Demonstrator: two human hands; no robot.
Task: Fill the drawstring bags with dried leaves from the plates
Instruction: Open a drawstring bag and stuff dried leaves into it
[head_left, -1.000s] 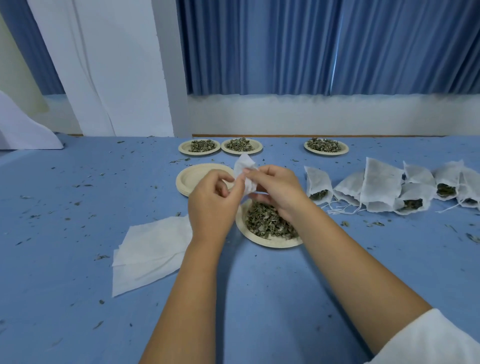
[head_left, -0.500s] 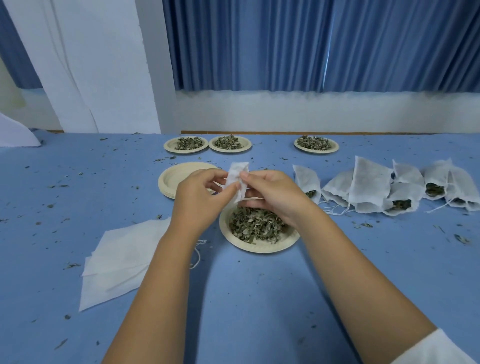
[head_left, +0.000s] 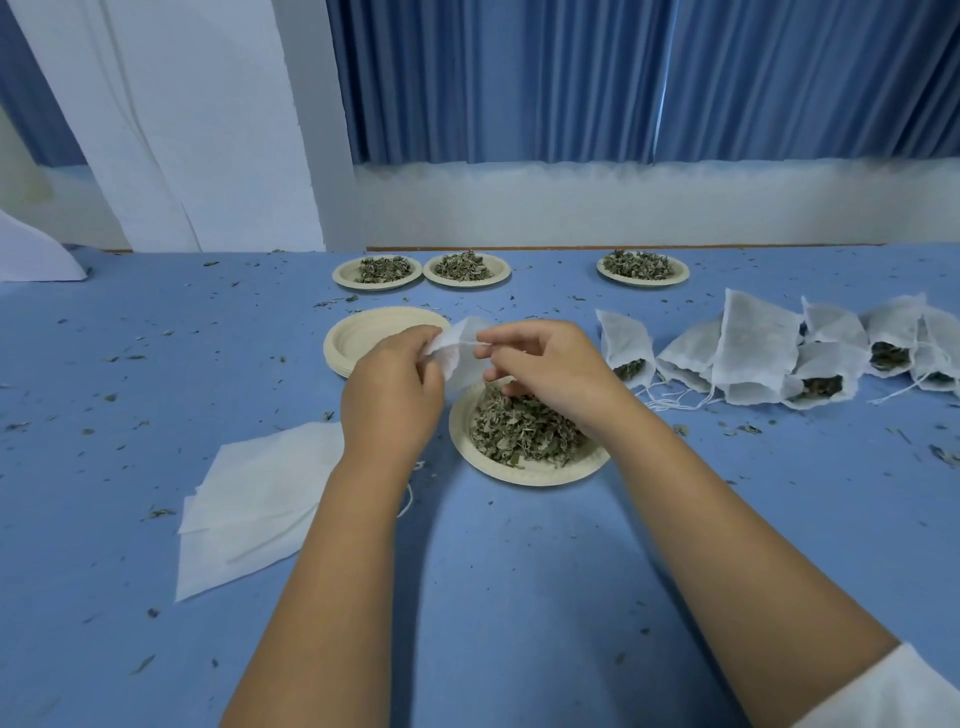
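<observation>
A small white drawstring bag (head_left: 460, 353) hangs in the air above the near plate (head_left: 524, 470), which holds a heap of dried leaves (head_left: 524, 428). My left hand (head_left: 392, 392) pinches the bag's left edge. My right hand (head_left: 550, 366) pinches its top right edge with thumb and forefinger, other fingers curled over the leaves. A pile of flat empty bags (head_left: 254, 499) lies to the left. Several filled bags (head_left: 753, 353) lie in a row on the right.
A stack of empty plates (head_left: 358, 338) sits behind my left hand. Three plates of leaves stand along the far edge: two side by side (head_left: 376, 271) (head_left: 466, 269) and one to the right (head_left: 643, 267). Leaf crumbs speckle the blue table (head_left: 519, 582). Blue curtains hang behind.
The hands have drawn slightly apart, spreading the bag's top between them. The view has shifted a little.
</observation>
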